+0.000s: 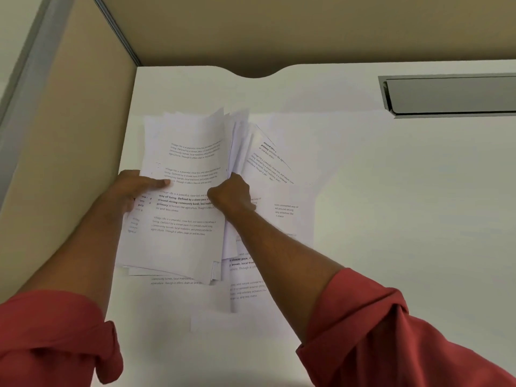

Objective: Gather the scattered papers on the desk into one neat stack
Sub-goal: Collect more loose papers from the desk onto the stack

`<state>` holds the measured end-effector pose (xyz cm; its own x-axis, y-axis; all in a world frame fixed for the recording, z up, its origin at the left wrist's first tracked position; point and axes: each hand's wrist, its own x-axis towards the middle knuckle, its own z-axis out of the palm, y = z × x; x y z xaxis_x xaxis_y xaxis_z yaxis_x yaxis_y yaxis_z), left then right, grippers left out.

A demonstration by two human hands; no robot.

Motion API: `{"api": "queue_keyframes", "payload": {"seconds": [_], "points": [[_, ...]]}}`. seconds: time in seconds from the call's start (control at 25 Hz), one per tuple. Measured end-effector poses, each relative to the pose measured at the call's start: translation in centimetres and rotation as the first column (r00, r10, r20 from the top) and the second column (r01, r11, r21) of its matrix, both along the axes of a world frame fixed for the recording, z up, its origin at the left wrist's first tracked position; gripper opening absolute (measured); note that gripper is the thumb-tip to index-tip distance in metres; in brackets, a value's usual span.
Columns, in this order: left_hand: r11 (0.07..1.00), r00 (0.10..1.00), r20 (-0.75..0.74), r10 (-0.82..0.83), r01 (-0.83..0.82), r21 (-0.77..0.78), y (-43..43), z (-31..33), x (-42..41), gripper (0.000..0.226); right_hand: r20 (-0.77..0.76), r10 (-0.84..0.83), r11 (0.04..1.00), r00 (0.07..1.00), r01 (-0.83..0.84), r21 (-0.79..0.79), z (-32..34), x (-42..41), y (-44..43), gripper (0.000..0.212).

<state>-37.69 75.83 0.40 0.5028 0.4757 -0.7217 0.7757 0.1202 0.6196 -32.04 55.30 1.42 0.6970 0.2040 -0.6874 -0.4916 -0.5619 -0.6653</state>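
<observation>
A thick bundle of white printed papers [184, 219] lies at the left side of the white desk [391, 219], its sheets uneven and fanned at the far end. My left hand [134, 188] grips the bundle's left edge, thumb on top of the page. My right hand [231, 195] is closed on the bundle's right edge. More printed sheets [276, 191] lie spread flat to the right, partly under the bundle. Other sheets [245, 289] poke out below it toward me.
A beige partition [69, 163] runs along the desk's left edge and another along the back. A grey recessed cable tray [452, 96] sits at the desk's back right. The desk's back edge has a curved cut-out [254, 74].
</observation>
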Motion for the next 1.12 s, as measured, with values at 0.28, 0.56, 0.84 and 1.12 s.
{"api": "queue_keyframes", "payload": {"seconds": [0.28, 0.56, 0.84, 1.12], "points": [[0.979, 0.999, -0.046, 0.028, -0.036, -0.200, 0.9, 1.3, -1.4, 0.043, -0.143, -0.107, 0.941, 0.984, 0.147, 0.305, 1.6, 0.9, -1.2, 0.037], [0.976, 1.000, 0.012, -0.010, 0.012, -0.216, -4.8, 1.9, -6.8, 0.035, -0.125, -0.022, 0.967, 0.992, 0.053, 0.250, 3.5, -1.3, -6.2, 0.040], [0.912, 0.980, -0.192, 0.052, 0.032, 0.409, -16.1, -2.8, -8.6, 0.065, 0.067, 0.040, 0.999, 0.997, -0.042, 0.034, -0.5, -4.0, -13.6, 0.046], [0.947, 0.996, -0.077, 0.054, -0.026, 0.321, -19.9, -2.7, -8.9, 0.058, 0.077, 0.253, 0.838, 0.964, -0.179, -0.515, -1.2, -4.3, -16.9, 0.053]]}}
